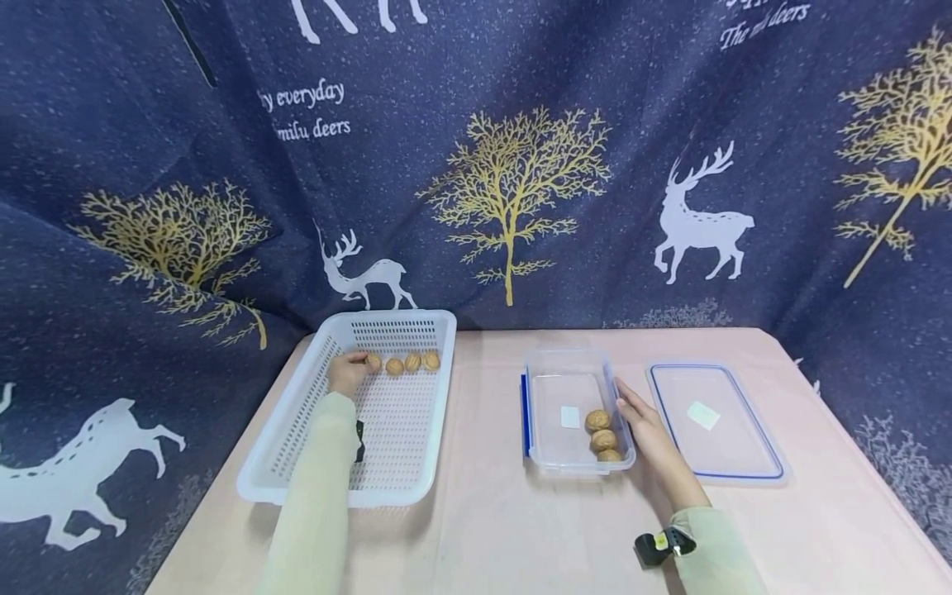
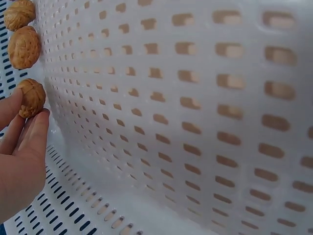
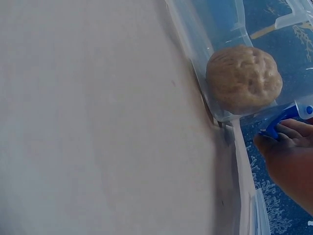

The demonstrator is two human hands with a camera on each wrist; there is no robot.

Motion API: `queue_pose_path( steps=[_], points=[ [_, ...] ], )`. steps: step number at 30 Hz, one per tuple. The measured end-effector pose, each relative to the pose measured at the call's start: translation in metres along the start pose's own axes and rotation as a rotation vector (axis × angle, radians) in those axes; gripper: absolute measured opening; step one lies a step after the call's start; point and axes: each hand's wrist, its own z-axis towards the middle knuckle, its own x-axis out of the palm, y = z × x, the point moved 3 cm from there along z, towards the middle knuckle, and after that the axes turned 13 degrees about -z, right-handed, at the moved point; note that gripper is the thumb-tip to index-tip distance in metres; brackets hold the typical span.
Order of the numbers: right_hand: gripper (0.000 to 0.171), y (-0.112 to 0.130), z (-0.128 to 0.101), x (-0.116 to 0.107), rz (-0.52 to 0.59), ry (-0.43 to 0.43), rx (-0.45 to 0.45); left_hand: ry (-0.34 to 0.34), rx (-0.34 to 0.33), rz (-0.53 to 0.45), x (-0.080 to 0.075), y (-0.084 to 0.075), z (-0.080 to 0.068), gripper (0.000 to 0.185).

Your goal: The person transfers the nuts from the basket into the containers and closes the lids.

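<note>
Head view: The left hand (image 1: 348, 373) is inside the white perforated basket (image 1: 390, 497), at left of centre in the frame. Its thumb and fingers are clamped on 1 walnut (image 1: 374, 363), near the basket's far end. A further 3 loose walnuts (image 1: 412, 361) lie to the right of it, making an uneven row of 4. Right of centre, the clear container (image 1: 568, 467) stands on a pale pink cloth (image 1: 483, 537); 3 boxed walnuts (image 1: 604, 440) line its lower right side. A blue flap (image 1: 525, 413) shows along its left side. The right hand (image 1: 649, 426) is against the container's right wall. The blue-edged lid (image 1: 732, 450) lies flat at right, and a dark blue printed backdrop (image 1: 595, 49) fills the upper frame.

Left wrist view: At left, thumb and fingertips pinch the walnut; 2 others appear above it, upper left. Perforated basket wall fills the centre and right.

Right wrist view: At upper right, 1 walnut is visible inside the container. At the right edge, the right hand's fingers touch a blue latch (image 3: 283, 121); whether they clamp it cannot be determined.
</note>
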Motion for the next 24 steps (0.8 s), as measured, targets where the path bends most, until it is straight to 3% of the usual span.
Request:
queue_pose_path(
  steps=[5, 16, 24],
  points=[
    [0.054, 0.001, 0.000, 0.001, 0.008, -0.003, 0.006, -0.002, -0.025, -0.020, -0.002, 0.000, 0.001, 0.034],
    [0.054, 0.000, 0.000, 0.001, 0.003, -0.012, -0.011, 0.021, -0.008, -0.022, -0.007, -0.005, 0.003, 0.037],
    [0.054, 0.001, 0.000, 0.001, 0.025, -0.013, -0.014, 0.019, -0.001, -0.126, -0.004, -0.015, -0.003, 0.038]
  ],
)
